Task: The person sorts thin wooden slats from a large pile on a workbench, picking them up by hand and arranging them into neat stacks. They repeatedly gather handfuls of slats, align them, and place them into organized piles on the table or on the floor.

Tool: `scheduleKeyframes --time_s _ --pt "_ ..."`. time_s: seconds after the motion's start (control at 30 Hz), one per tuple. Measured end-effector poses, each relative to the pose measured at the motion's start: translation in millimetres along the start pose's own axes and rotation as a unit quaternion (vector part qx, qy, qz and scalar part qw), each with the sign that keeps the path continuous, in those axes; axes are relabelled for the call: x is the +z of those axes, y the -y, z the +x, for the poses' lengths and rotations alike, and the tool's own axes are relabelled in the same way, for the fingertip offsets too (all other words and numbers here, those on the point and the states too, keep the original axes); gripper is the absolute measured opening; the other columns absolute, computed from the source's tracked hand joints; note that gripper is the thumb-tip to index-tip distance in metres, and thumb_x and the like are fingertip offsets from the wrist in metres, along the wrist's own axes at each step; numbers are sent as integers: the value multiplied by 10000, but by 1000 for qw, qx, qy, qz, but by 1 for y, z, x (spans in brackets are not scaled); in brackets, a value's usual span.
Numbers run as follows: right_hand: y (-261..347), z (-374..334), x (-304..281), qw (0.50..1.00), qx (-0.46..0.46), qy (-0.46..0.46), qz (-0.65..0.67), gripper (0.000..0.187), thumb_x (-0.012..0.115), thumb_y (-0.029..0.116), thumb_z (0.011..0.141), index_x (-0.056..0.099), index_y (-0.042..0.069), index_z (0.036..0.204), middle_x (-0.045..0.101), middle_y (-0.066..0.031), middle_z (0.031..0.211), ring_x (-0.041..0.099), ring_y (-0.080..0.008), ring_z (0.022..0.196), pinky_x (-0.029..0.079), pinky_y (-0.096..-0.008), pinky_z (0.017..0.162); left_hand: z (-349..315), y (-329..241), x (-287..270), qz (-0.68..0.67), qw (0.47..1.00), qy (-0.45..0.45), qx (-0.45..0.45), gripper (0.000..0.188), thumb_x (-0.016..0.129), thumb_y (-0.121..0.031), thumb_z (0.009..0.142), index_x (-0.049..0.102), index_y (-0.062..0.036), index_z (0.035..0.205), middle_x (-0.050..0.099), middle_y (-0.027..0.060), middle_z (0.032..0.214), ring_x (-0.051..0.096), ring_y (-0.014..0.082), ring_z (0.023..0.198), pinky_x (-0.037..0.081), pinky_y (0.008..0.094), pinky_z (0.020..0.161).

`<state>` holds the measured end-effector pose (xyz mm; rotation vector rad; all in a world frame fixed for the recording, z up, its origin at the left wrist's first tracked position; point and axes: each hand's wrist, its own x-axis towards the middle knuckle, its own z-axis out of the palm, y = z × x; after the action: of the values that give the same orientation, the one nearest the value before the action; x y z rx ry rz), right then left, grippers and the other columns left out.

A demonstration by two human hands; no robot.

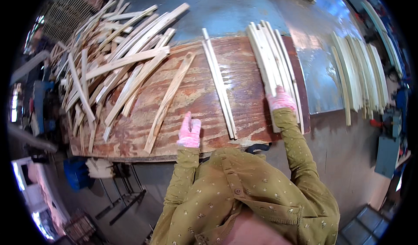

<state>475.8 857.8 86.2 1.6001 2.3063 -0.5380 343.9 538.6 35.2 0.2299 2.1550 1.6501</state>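
Observation:
My left hand [189, 131], in a pink and white glove, is over the near part of the table and holds nothing. Its index finger is stretched out, apart from the others. Left of it lies a single brown-grained wooden strip [170, 101]; to its right, a pair of pale strips [220, 88] lie side by side. My right hand [282, 100], gloved alike, is closed over the near half of a bundle of pale wooden strips [266, 55]. The glove hides part of the bundle, and the fingers' undersides do not show.
A loose, crisscrossed heap of wooden strips [126, 57] covers the left of the worn reddish-brown tabletop [200, 114]. On the right, more pale strips [359, 75] lie in a row. A grey metal surface [217, 5] adjoins the far side. A blue container [77, 174] stands below left.

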Motion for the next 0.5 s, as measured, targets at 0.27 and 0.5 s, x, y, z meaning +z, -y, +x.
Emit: scheduleKeyframes --time_s 0.27,0.5 --pt "-11 10 30 957 -128 -243 -92 897 719 412 770 278 71 1473 371 -197 1462 390 -373 1315 296 -452 1100 59 5 -104 599 789 -117 -68 919 705 -484 752 290 -70 1460 488 224 1323 497 366 1196 382 481 1011" --pt "80 -83 94 857 -308 -58 409 620 701 243 867 434 51 1393 583 -177 1244 578 -266 1117 465 -388 962 62 3 -129 66 969 205 -122 488 724 -351 837 599 33 1112 659 95 949 609 147 889 505 306 768"
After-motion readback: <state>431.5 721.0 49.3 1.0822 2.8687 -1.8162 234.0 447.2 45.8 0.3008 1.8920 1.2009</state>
